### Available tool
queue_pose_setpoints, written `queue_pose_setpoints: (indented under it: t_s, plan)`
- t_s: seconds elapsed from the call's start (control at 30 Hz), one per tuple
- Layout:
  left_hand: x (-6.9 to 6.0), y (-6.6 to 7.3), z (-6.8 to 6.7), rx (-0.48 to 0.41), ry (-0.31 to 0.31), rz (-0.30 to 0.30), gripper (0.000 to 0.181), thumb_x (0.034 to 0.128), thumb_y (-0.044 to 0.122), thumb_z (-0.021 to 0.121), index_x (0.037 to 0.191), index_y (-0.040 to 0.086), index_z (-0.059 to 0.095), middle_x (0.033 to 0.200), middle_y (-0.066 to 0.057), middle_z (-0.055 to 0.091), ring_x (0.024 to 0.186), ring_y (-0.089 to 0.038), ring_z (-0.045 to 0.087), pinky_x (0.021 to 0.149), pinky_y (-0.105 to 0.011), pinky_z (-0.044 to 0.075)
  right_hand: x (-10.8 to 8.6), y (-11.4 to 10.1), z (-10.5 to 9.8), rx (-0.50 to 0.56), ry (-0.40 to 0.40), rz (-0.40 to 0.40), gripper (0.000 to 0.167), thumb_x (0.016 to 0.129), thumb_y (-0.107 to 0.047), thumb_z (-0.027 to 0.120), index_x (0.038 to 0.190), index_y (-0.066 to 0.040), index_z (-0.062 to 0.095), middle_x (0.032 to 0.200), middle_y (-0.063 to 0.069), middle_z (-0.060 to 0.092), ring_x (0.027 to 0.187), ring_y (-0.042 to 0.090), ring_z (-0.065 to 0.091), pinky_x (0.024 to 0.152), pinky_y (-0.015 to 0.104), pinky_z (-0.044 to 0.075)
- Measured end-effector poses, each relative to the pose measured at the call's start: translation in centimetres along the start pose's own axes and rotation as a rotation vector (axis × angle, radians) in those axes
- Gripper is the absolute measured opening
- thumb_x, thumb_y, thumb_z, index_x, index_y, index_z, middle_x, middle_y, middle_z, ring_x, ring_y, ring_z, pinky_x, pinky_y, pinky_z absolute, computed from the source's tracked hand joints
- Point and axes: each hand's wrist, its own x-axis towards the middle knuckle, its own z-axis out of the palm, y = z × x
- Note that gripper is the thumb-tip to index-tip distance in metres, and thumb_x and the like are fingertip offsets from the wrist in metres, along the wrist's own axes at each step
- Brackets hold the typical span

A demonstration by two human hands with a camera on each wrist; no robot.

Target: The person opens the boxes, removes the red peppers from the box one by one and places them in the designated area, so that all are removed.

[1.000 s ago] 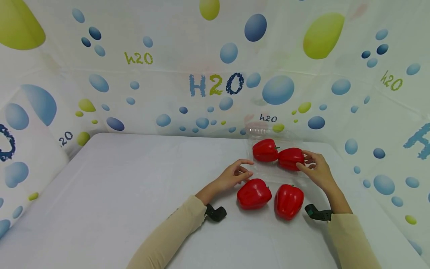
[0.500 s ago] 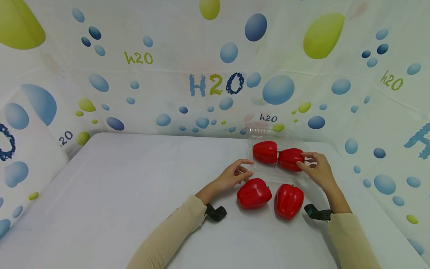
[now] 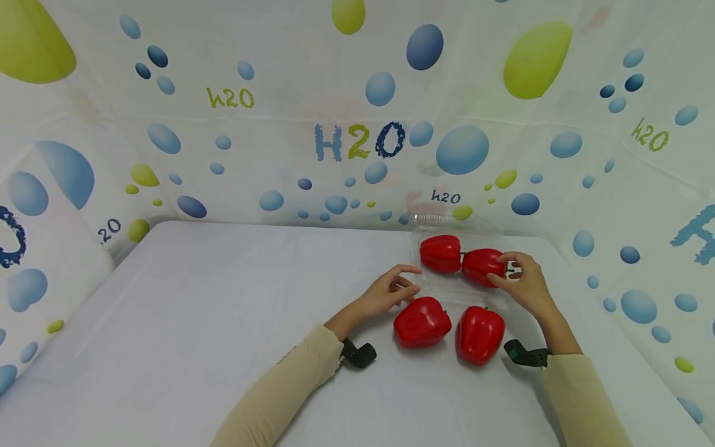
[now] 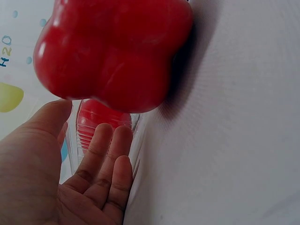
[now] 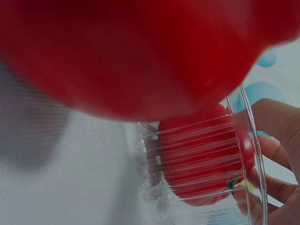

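Two red bell peppers lie side by side in a clear plastic container point(image 3: 441, 282): a left one point(image 3: 440, 254) and a right one point(image 3: 481, 267). My right hand point(image 3: 527, 285) reaches over the container's right side and grips the right pepper between thumb and fingers. In the right wrist view that pepper point(image 5: 199, 159) shows through the ribbed clear wall. At the container's left edge rests my left hand point(image 3: 384, 295), its fingers loosely bent and holding nothing. Whether its fingertips touch the container, I cannot tell. A nearer red bell pepper point(image 4: 112, 51) hangs large in the left wrist view.
Two more red bell peppers lie on the white table in front of the container, one on the left point(image 3: 422, 322) and one on the right point(image 3: 480, 336). Behind the table hangs a printed curtain point(image 3: 279, 124). The container's raised lid point(image 3: 458, 223) stands at the back edge.
The left pepper in the container has turned and settled slightly nearer, its stem now toward the right pepper. The right pepper has shifted slightly nearer under my right hand. My left hand stays put.
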Motion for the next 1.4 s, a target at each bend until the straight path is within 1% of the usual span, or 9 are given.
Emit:
queue_pose_setpoints:
  t_s: [0.07,0.17,0.23,0.33,0.7,0.97,1.1,1.23,1.4]
  plan:
    - [0.03,-0.03,-0.02,-0.001,-0.002,0.000,0.042,0.0996,0.015,0.056,0.139,0.007,0.045,0.115,-0.024,0.063,0.089,-0.018,0.065,0.079,-0.037,0.054,0.01,0.10,0.12,-0.011,0.005,-0.036,0.041,0.087,-0.009,0.071,0.120,0.006,0.052,0.126,0.029,0.046,0.113,0.043,0.044,0.081,0.030,0.047]
    - [0.08,-0.06,-0.03,-0.003,-0.003,0.001,0.042,0.0996,0.015,0.056,0.139,0.007,0.045,0.116,-0.025,0.063,0.089,-0.018,0.065,0.080,-0.039,0.054,0.02,0.18,0.27,-0.020,0.002,-0.074,0.042,0.086,-0.005,0.071,0.120,0.007,0.051,0.127,0.030,0.044,0.114,0.044,0.042,0.087,0.044,0.051]
    - [0.09,-0.04,-0.02,-0.003,-0.003,-0.001,0.042,0.0996,0.015,0.056,0.139,0.007,0.045,0.115,-0.024,0.063,0.089,-0.018,0.065,0.080,-0.039,0.054,-0.02,0.16,0.33,-0.019,-0.004,-0.085,0.044,0.085,-0.004,0.071,0.122,0.007,0.049,0.128,0.031,0.042,0.116,0.046,0.041,0.090,0.056,0.049]
    - [0.11,-0.02,-0.02,-0.002,-0.001,-0.005,0.042,0.0995,0.015,0.056,0.139,0.007,0.045,0.114,-0.022,0.064,0.090,-0.018,0.065,0.080,-0.039,0.054,-0.08,0.09,0.34,-0.010,-0.010,-0.084,0.046,0.085,-0.003,0.071,0.124,0.008,0.048,0.130,0.032,0.040,0.117,0.047,0.041,0.092,0.063,0.045]
    - [0.22,0.10,-0.06,-0.005,-0.005,0.001,0.043,0.0993,0.015,0.056,0.139,0.006,0.045,0.114,-0.023,0.064,0.090,-0.019,0.065,0.079,-0.037,0.053,-0.08,-0.16,0.35,-0.012,0.000,-0.047,0.043,0.085,-0.005,0.072,0.119,0.006,0.048,0.128,0.031,0.044,0.114,0.046,0.046,0.091,0.061,0.047]
    - [0.33,0.04,0.01,-0.007,0.001,-0.002,0.042,0.0992,0.015,0.057,0.139,0.007,0.046,0.114,-0.022,0.064,0.093,-0.025,0.066,0.079,-0.037,0.053,-0.08,0.08,0.47,-0.037,0.028,-0.089,0.051,0.084,-0.006,0.075,0.127,0.004,0.051,0.131,0.031,0.044,0.111,0.045,0.046,0.085,0.060,0.050]
    - [0.26,0.08,0.01,-0.006,0.002,-0.002,0.041,0.0991,0.015,0.056,0.138,0.007,0.047,0.114,-0.021,0.064,0.092,-0.024,0.066,0.079,-0.038,0.054,-0.07,0.07,0.45,-0.052,0.032,-0.082,0.051,0.084,-0.011,0.076,0.127,0.002,0.053,0.129,0.029,0.046,0.110,0.043,0.046,0.080,0.050,0.053]
    - [0.20,0.02,0.02,-0.007,0.003,-0.004,0.041,0.0991,0.014,0.056,0.138,0.007,0.047,0.114,-0.021,0.064,0.093,-0.024,0.066,0.078,-0.036,0.054,-0.06,-0.12,0.48,-0.068,0.040,-0.078,0.055,0.083,-0.015,0.078,0.127,0.002,0.052,0.121,0.026,0.051,0.106,0.038,0.047,0.076,0.039,0.049]
    - [0.19,-0.12,0.05,-0.009,0.007,-0.004,0.041,0.0990,0.014,0.056,0.138,0.008,0.047,0.114,-0.021,0.064,0.093,-0.026,0.066,0.077,-0.034,0.053,-0.07,-0.26,0.59,-0.058,0.050,-0.072,0.058,0.081,-0.018,0.078,0.128,0.003,0.049,0.117,0.026,0.053,0.104,0.037,0.048,0.078,0.045,0.049]
